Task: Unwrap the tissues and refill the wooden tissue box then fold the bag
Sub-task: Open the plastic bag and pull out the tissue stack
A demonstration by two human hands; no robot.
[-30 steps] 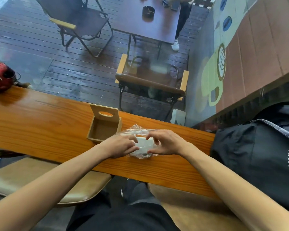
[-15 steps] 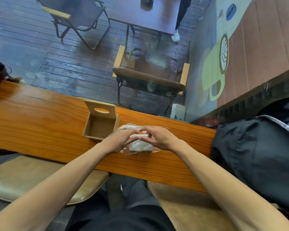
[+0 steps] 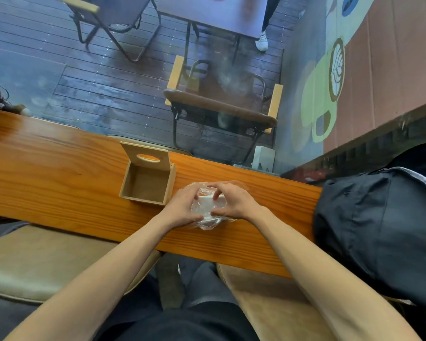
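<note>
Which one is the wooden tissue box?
Find the long orange-brown counter. On it, just left of the hands, stands the wooden tissue box: pale, square, open and empty, its lid with an oval slot raised at the far side.

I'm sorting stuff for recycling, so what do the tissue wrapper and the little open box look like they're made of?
The tissue wrapper looks like thin clear plastic film: see-through, crinkled and glossy, with the white tissues showing through. The open box looks like pale, unvarnished wood or plywood: flat matte panels, with an oval slot cut in its raised lid.
</note>
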